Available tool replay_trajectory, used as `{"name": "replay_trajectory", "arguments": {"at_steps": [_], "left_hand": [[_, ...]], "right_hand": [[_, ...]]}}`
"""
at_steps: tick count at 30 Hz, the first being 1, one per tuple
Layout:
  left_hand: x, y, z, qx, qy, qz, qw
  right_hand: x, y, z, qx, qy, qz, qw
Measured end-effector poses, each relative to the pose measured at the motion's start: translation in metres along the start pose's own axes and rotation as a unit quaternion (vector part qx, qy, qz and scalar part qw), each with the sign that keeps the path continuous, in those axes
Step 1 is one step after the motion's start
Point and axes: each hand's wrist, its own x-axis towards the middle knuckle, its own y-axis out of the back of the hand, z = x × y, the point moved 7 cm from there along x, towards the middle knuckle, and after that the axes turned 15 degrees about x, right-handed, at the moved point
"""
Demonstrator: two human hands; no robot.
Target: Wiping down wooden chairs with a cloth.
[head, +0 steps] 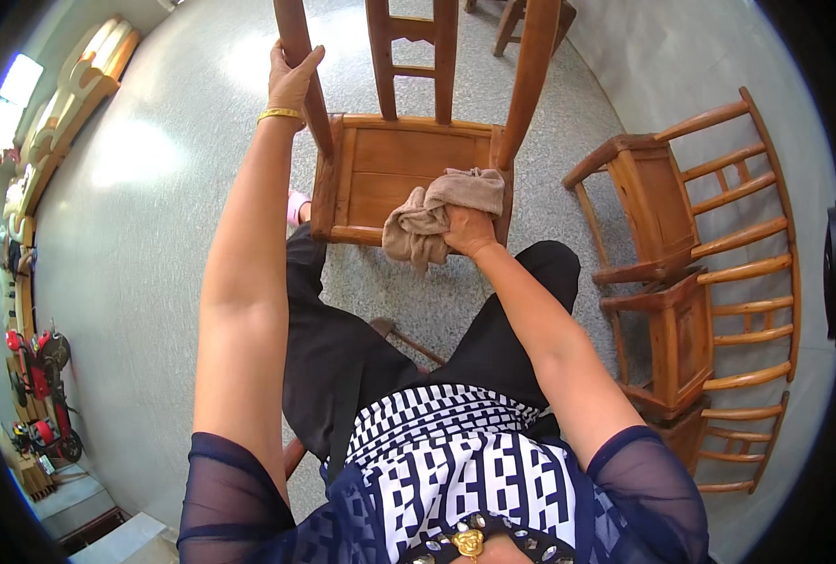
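A wooden chair [418, 151] faces me, its seat just beyond my knees and its tall posts running out past the top of the view. My left hand [293, 79] grips the chair's left back post [316, 116] partway up. In my right hand [470, 229] is a bunched beige cloth [463, 190], which lies against the front right corner of the seat. Part of the right fingers is hidden under the cloth's folds.
Several similar wooden chairs [661, 204] stand in a row along the grey wall at right. A wooden stool [513, 28] is at the top. On the left are a long wooden sofa with pale cushions [83, 70] and a red scooter [41, 381]. Speckled flooring [136, 247] lies between.
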Motion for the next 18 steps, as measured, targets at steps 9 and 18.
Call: {"name": "replay_trajectory", "arguments": {"at_steps": [9, 18], "left_hand": [[0.031, -0.020, -0.026, 0.039, -0.011, -0.021, 0.999], [-0.032, -0.004, -0.197, 0.280, 0.085, -0.086, 0.952]], "right_hand": [[0.027, -0.002, 0.026, 0.027, -0.083, -0.052, 0.995], [0.049, 0.009, 0.032, 0.010, 0.002, 0.026, 1.000]]}}
